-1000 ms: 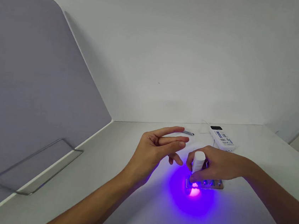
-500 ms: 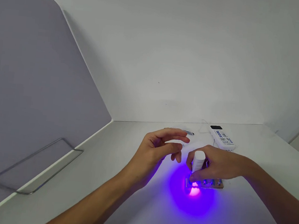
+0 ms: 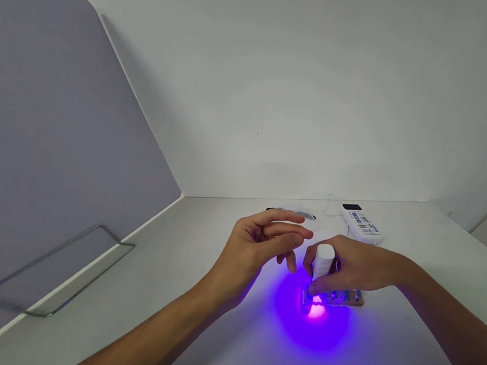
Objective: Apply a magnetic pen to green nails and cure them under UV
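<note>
My right hand [image 3: 337,265] is closed round an upright white lamp [image 3: 324,261], which throws violet light down on the white table [image 3: 202,242]. Under the lamp lies a small strip [image 3: 351,298] with several shiny round pieces along it; its left part glows pink and is partly covered by my fingers. My left hand [image 3: 263,240] hovers to the left of the lamp, palm turned inward, fingers apart and curved, holding nothing.
A white device with a black end and blue print [image 3: 363,225] lies behind my right hand, with a thin cable beside it. A clear packet [image 3: 296,212] is behind my left hand. A grey panel [image 3: 66,129] with a wire frame [image 3: 84,288] stands at left.
The fingers of my left hand have shifted slightly right and spread a little. My right hand and the lamp have hardly moved.
</note>
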`<state>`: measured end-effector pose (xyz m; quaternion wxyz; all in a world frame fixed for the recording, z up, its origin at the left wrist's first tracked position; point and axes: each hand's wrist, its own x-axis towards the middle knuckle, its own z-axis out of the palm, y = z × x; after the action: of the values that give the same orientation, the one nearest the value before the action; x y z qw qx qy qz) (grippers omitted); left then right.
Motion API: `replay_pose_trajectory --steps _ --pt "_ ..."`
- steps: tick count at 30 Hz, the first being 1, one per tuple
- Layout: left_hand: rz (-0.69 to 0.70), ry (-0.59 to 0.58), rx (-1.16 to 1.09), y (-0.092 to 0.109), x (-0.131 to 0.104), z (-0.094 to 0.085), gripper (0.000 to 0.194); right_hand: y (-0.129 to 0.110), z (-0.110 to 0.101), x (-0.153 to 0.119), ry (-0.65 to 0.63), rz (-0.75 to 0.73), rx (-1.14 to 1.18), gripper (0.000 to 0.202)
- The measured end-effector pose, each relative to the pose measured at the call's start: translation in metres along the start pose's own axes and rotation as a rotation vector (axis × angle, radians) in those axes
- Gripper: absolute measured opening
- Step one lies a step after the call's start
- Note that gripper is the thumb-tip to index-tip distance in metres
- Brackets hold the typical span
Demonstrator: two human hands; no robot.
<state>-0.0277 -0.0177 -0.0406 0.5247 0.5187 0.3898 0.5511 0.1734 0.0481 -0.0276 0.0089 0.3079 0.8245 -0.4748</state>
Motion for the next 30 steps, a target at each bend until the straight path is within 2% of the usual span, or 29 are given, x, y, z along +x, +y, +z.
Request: replay_pose_trajectory --steps 7,14,23,27,30 --pt "0.043 0.013 0.073 0.0007 -0.0004 0.0029 0.006 0.0020 -0.0001 0.0009 -0.022 0.011 -0.016 0.034" --pt "0.096 0.047 0.170 0.0010 -0.0021 0.0041 0.026 0.0049 0.0003 0.0025 -0.024 0.030 -0.014 0.035" --pt "0.178 0.051 0.164 -0.0050 -0.0009 0.0026 0.028 0.0091 0.0017 0.0041 -0.029 -0.010 0.035 0.030" --pt "0.208 0.101 0.187 -0.0065 -0.0028 0.0037 0.042 0.0084 0.0012 0.0041 -0.038 -0.002 0.040 0.028" --pt "0.202 0.068 0.183 -0.0063 -0.0034 0.0056 0.042 0.0064 0.0010 0.0037 -0.029 -0.004 0.026 0.026"
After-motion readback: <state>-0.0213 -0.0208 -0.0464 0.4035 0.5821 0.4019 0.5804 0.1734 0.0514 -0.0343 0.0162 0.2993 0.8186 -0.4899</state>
